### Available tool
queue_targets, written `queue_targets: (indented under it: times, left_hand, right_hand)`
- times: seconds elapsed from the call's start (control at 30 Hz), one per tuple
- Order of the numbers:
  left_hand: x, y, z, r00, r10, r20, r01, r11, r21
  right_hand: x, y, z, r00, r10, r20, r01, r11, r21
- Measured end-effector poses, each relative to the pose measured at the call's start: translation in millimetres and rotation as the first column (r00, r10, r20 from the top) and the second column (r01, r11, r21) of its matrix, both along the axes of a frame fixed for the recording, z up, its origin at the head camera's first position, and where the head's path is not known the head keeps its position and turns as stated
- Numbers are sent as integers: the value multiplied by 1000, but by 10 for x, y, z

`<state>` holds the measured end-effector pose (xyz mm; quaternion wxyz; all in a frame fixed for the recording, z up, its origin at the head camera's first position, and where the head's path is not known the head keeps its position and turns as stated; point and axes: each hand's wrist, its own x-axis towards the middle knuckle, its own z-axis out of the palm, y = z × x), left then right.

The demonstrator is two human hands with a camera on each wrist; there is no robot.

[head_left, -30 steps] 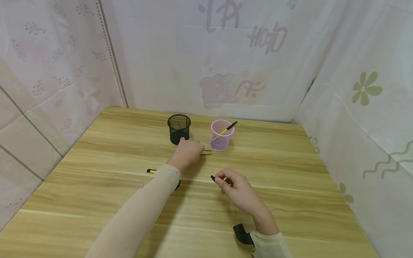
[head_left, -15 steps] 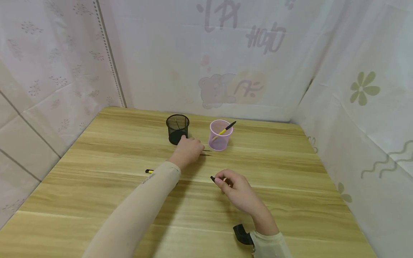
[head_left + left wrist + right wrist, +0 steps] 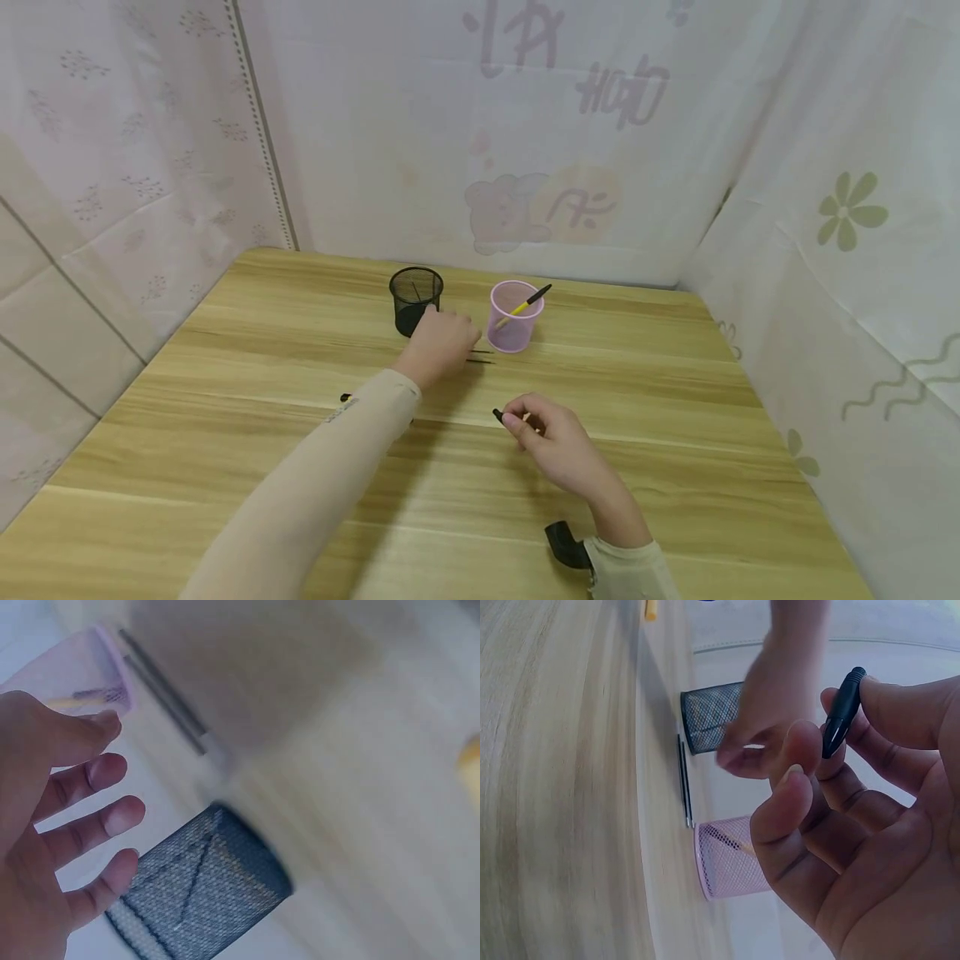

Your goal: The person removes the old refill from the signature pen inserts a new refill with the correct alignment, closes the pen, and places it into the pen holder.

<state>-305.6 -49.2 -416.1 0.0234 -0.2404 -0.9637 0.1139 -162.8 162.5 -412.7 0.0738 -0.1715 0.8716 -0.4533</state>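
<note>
My right hand (image 3: 551, 437) pinches a small black threaded pen tip (image 3: 844, 712) between thumb and fingers, above the table. My left hand (image 3: 440, 343) reaches forward over two thin dark rods (image 3: 169, 697), like pen refills, which lie side by side on the table. Its fingers are spread and loosely bent, with nothing between them in the left wrist view. Close beside it stands a black mesh pen cup (image 3: 411, 312), a thin stick showing inside. The pink mesh pen cup (image 3: 512, 333) holds a yellow and black pen (image 3: 528, 302) that leans on its rim.
A black and yellow piece (image 3: 346, 398) pokes out past the left sleeve (image 3: 315, 483), which hides the rest of it. By the right cuff sits a bent black tube-like piece (image 3: 566, 546). Printed curtains (image 3: 375, 125) stand behind and beside the wooden table (image 3: 675, 483).
My left hand has shifted slightly forward and right, and the two rods now lie more parallel. More of the yellow piece is covered by the left sleeve. The right hand stays in place.
</note>
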Motion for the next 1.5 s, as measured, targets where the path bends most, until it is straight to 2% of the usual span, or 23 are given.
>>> queue_targets:
  times: [0.13,0.2,0.37,0.47,0.6,0.87,1.1,1.3,1.5]
  left_hand:
    - [-20,-40,213,1000,-10,-5,10,997,70]
    - [-68,-94,323,1000,-2,-9,3,993,115]
    - [-227,-297,579,998,66,-3,-65,980,189]
    - [-290,-423,697,992,110,56,-120,971,207]
    - [-332,-541,775,978,150,145,-177,963,201]
    - [-379,-582,739,968,160,193,-196,963,186]
    - [-410,-594,605,958,144,247,-191,966,177]
    - [-429,-633,493,939,131,318,-188,970,155]
    - [-472,-636,415,927,104,361,-184,964,194]
  right_hand:
    - [-10,-7,-1,1000,0,8,0,1000,3]
    - [-14,-12,-3,1000,3,16,-3,1000,0]
    - [-17,-13,-7,1000,6,22,-6,1000,-5]
    - [-16,-10,-9,1000,7,27,-7,1000,-3]
    - [-17,-14,-7,999,16,38,-16,1000,-11]
    - [-24,-19,-17,999,17,44,-17,1000,-9]
    - [-26,-16,-32,999,25,34,-25,1000,-5]
    - [-22,-17,-34,998,22,51,-21,1000,-16]
    - [-23,-16,-30,998,19,60,-18,1000,-16]
